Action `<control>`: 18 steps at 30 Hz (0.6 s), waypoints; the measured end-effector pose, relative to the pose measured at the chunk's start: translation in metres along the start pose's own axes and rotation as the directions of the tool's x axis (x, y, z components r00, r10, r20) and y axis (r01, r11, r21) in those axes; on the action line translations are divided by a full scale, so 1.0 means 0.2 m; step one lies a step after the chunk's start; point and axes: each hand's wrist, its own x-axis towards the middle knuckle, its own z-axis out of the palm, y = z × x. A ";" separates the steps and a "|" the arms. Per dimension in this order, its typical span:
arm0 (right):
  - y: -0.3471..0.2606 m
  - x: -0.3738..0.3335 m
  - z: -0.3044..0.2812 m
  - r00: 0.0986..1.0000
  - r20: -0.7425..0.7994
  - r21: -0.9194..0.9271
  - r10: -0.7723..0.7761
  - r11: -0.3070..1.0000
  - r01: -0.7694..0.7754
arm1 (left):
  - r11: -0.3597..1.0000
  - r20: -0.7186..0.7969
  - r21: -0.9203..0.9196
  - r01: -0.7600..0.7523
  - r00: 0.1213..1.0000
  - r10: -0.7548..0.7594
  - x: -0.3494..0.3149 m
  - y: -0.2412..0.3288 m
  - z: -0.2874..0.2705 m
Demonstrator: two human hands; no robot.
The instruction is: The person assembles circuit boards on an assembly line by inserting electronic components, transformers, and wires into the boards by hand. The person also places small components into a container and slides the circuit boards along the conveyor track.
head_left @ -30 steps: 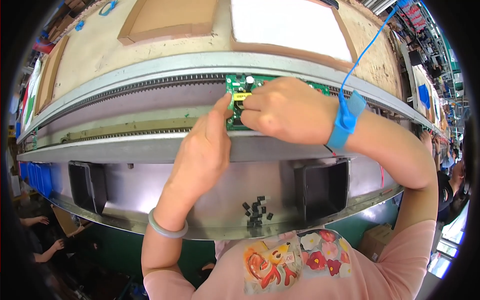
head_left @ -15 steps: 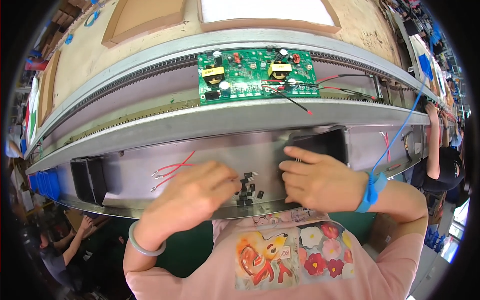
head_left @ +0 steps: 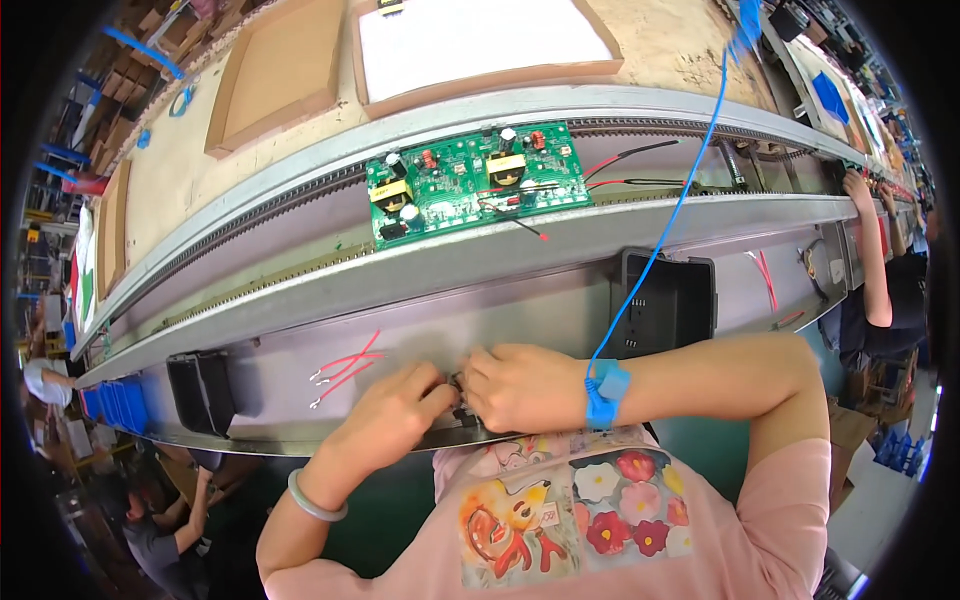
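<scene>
My left hand (head_left: 397, 412) and my right hand (head_left: 515, 388) meet low over the metal tray (head_left: 300, 425) near its front edge. Both have their fingers curled into a pinch, the fingertips almost touching. Small dark bits show between and under them; what each pinch holds is too hidden to make out. Partly covered by my hands lies a pile of small black transistors (head_left: 465, 416) with metal legs. Several red wires (head_left: 348, 366) with bare metal ends rest left of my left hand. Around my right wrist is a blue strap (head_left: 605, 393) with a coiled cord.
Beyond the tray, a green circuit board (head_left: 455, 205) with trailing wires sits on the conveyor rails. A black bin (head_left: 665, 300) holding a few legged parts stands right, another black bin (head_left: 200, 392) left, beside blue bins (head_left: 120, 405). The blue cord (head_left: 668, 230) crosses the right side.
My right hand has moved left from the black bin to the pile, meeting my left hand there. The view has shifted, and the bin's inside is now uncovered.
</scene>
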 end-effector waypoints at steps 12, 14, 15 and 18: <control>-0.01 -0.01 0.00 0.974 -0.144 0.151 0.176 0.976 -0.154 | 0.983 -0.090 -0.133 0.125 0.986 -0.138 0.02 -0.10 -0.01; -0.01 -0.03 0.00 0.971 -0.124 0.177 0.202 0.968 -0.179 | 0.982 -0.167 -0.138 0.130 0.974 -0.153 0.04 -0.10 -0.03; 0.00 -0.04 0.00 0.971 -0.103 0.206 0.216 0.960 -0.192 | 0.983 -0.165 -0.139 0.119 0.976 -0.142 0.05 -0.09 -0.03; 0.03 -0.07 -0.07 0.974 -0.106 0.290 0.201 0.943 -0.163 | 0.948 -0.257 -0.279 0.156 0.939 -0.230 0.04 -0.06 0.00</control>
